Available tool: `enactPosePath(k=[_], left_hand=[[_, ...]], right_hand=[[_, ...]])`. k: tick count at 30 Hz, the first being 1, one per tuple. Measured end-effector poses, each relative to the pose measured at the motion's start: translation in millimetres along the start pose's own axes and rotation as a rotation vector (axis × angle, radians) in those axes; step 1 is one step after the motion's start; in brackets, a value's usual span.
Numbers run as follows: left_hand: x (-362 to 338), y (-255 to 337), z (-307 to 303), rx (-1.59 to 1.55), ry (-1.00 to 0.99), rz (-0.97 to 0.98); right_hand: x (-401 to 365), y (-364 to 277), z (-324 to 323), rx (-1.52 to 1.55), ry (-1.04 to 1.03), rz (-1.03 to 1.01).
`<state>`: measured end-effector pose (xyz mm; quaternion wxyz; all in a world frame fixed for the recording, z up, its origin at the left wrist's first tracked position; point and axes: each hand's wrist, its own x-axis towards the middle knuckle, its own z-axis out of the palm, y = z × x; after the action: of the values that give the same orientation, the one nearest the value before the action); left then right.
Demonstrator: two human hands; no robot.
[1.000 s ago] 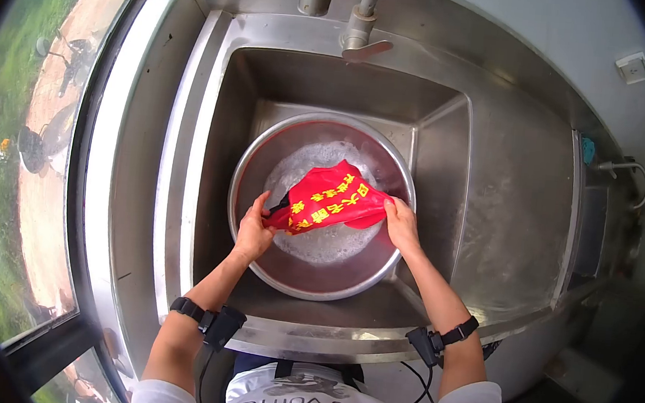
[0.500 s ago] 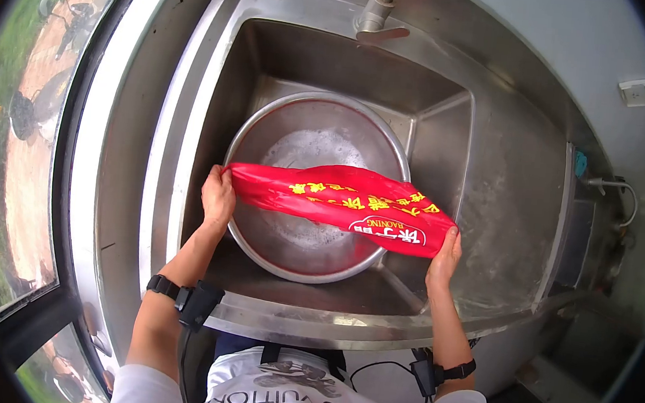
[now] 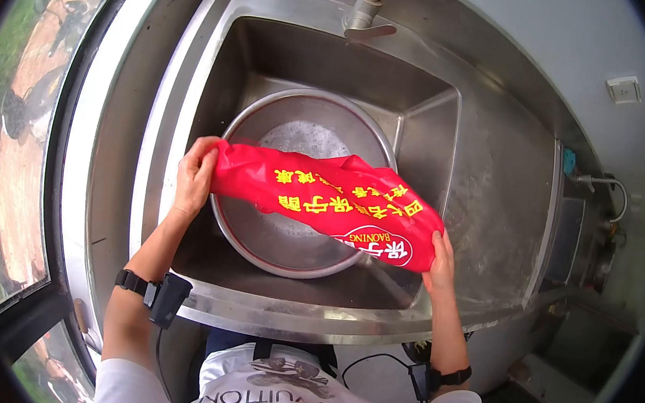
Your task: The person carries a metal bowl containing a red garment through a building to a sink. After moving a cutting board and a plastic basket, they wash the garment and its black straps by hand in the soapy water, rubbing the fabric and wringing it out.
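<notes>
A red cloth (image 3: 264,167) with yellow and white printed lettering, including "BAONING", is stretched between my hands. My left hand (image 3: 197,174) grips its left end, fingers closed around the fabric. At the lower right corner, my right hand (image 3: 441,264) is closed on the other end, partly behind the cloth. Beneath the cloth stands a round metal basin (image 3: 286,270) with whitish, foamy water (image 3: 301,134) in it. The cloth hides the middle of the basin. The basin sits inside a stainless steel sink (image 3: 327,56).
A faucet (image 3: 363,17) with a lever rises behind the sink. To the right is a steel drainboard (image 3: 496,194), with another curved tap (image 3: 620,198) farther off. A window frame (image 3: 93,151) runs along the left. Dark bands with small devices (image 3: 170,299) are strapped to my forearms.
Both hands have shifted slightly farther apart in view, the left one outward and up. The cloth is spread wider, showing more yellow lettering. The whole view has shifted slightly.
</notes>
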<state>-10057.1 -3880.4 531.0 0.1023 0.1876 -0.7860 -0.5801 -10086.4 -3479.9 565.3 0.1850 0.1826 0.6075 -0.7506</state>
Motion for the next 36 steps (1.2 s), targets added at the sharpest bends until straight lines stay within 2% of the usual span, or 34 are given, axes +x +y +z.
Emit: enactPosePath(k=[1,3,4,5,7,10,14,17,18,21,22,25,26,27,28,29,31,33,36], left_hand=[[-5,-13,-10,0.216,-0.237,0.044],[-16,-22,-16,0.561,-0.742,0.261],[-28,-28,-15,0.78,-0.919,0.401],[-38,-36,-13,0.905,-1.083,0.449],[-58,-48,-5,0.983,-1.287,0.446],[-69,-41,8,0.93,-1.398,0.362],[-59,-28,32,0.935,-1.582,0.178],[-59,-35,44,0.929,-1.442,-0.007],[-62,-37,45,0.906,-1.216,-0.066],[-62,-47,49,1.014,-0.996,-0.207],[-60,-50,48,1.056,-1.053,-0.18],[-59,-62,51,0.922,-0.908,-0.28],[-48,-57,49,0.719,-0.685,-0.418],[-34,-51,42,0.351,-0.501,-0.568],[-23,-43,34,-0.147,-0.322,-0.804],[-15,-51,27,-0.429,-0.138,-0.811],[-6,-61,11,-0.698,0.012,-0.868],[-5,-57,5,-0.879,0.157,-0.809],[-16,-28,11,-0.74,0.402,-0.661]], right_hand=[[2,8,-8,-0.077,-0.017,0.03],[5,24,-17,-0.142,0.053,0.057],[6,29,-18,-0.192,0.062,0.058],[6,31,-19,-0.243,0.07,0.059],[7,31,-19,-0.109,0.122,0.09],[11,31,-27,0.179,0.165,0.083],[10,23,-20,0.341,0.167,0.126],[13,21,-15,0.348,0.199,0.147],[16,24,-19,0.383,0.206,0.18],[13,10,-13,0.242,-0.024,0.098],[12,4,-7,0.136,0.068,0.164],[9,2,-11,-0.938,-0.137,0.08],[9,1,-12,-0.878,-0.114,0.1],[11,-2,-13,-0.814,-0.09,0.119],[14,-5,-14,-0.75,-0.07,0.137],[16,-8,-12,-0.685,-0.054,0.152],[16,-13,-5,-0.389,0.078,0.005],[18,-14,-3,-0.086,0.184,-0.129],[18,-19,-5,0.208,0.38,-0.255]])
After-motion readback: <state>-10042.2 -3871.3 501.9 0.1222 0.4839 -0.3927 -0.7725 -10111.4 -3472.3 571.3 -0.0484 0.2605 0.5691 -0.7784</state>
